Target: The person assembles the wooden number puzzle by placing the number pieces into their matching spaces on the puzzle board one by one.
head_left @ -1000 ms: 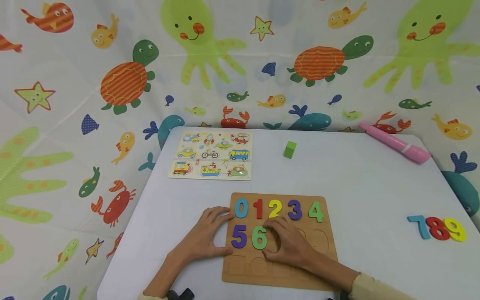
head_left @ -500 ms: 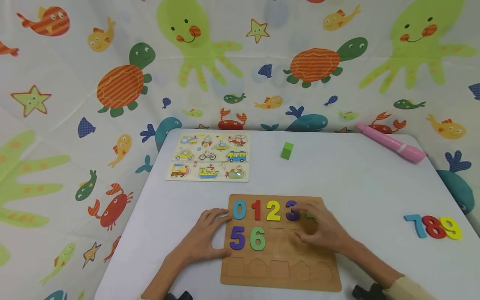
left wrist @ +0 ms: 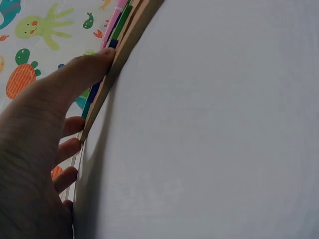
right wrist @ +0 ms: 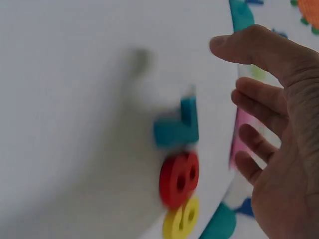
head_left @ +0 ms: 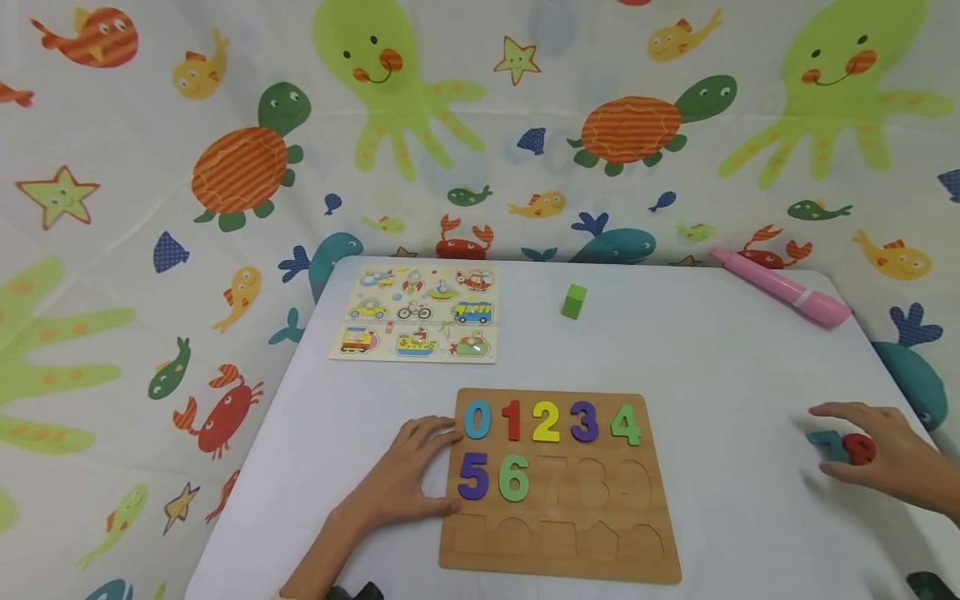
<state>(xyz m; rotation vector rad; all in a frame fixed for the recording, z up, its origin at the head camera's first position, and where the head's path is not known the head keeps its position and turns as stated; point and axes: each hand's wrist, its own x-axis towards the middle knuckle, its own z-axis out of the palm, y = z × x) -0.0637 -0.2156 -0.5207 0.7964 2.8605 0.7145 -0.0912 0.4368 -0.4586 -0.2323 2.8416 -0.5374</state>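
Observation:
A wooden number board (head_left: 525, 562) lies on the table with 0 to 4 in its top row and a purple 5 and green 6 (head_left: 506, 482) below. Outlined recesses fill the remaining places. My left hand (head_left: 405, 471) rests against the board's left edge, fingers and thumb spread along it. Over at the right, my right hand (head_left: 885, 457) hovers with thumb and fingers apart, holding nothing. Beneath it are a blue 7 (right wrist: 172, 133), a red 8 (right wrist: 171, 184) and a yellow 9 (right wrist: 173, 225); the hand hides the 9 in the head view.
A vehicle picture puzzle (head_left: 416, 312) lies at the back left of the white table (head_left: 720, 517). Behind the number board sits a green block (head_left: 574, 302). A pink pen-shaped device (head_left: 783, 287) lies at the back right, near the sea-animal curtain (head_left: 450, 100).
My right hand has left the area beside the green 6, passed over the board and moved right to the loose numbers. My left hand has stayed at the board's edge.

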